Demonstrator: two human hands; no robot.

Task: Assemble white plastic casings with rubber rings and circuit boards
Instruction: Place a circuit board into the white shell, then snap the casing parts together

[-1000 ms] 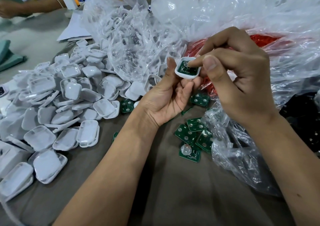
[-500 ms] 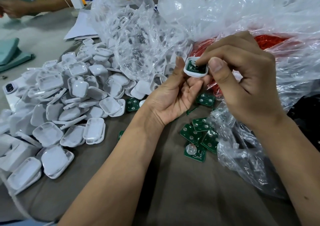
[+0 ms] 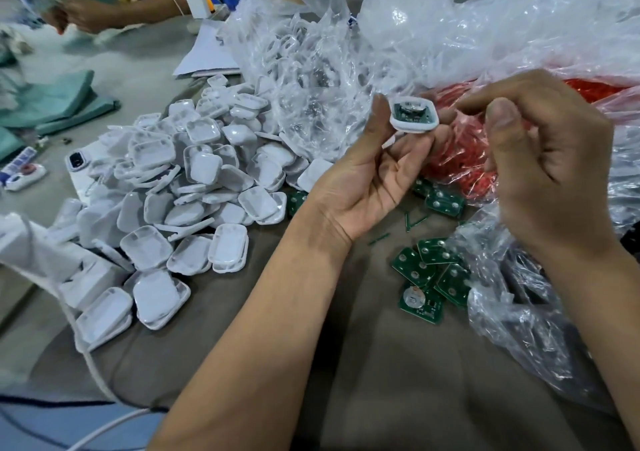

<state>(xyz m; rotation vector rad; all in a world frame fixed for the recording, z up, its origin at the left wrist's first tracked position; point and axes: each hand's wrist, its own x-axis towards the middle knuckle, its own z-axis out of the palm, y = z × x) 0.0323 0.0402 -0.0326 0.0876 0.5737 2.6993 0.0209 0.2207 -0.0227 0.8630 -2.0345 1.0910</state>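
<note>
1. Left hand (image 3: 367, 187) held a white casing (image 3: 414, 116) at its fingertips, palm up, thumb upright at the casing's left edge, fingers curled under it.
2. Casing sat open side up, raised above the table; a green board (image 3: 411, 111) with a round metal part lay seated inside it.
3. Right hand (image 3: 543, 173) hovered just right of the casing, fingers curled inward, thumb up. Index fingertip lay close to the casing's right edge; contact could not be told. Whether it pinched anything could not be told either.
4. Behind the right hand lay a clear bag of red rings (image 3: 460, 160), part hidden by the hand.
5. Loose green boards (image 3: 424, 270) lay on the brown cloth (image 3: 398, 381) below the hands, one with a round silver disc facing up; more sat near the red rings.
6. Crumpled plastic sheeting (image 3: 512, 315) lay under the right forearm, beside the boards.
7. Large pile of white casings (image 3: 194, 191) spread left of the left arm, some stacked in pairs.
8. Another clear bag (image 3: 298, 70) of white parts stood behind the pile.
9. Far left: teal cloth (image 3: 59, 101), white paper (image 3: 204, 56), a white charger (image 3: 197, 4), and a second person's hand (image 3: 86, 12), blurred.
</note>
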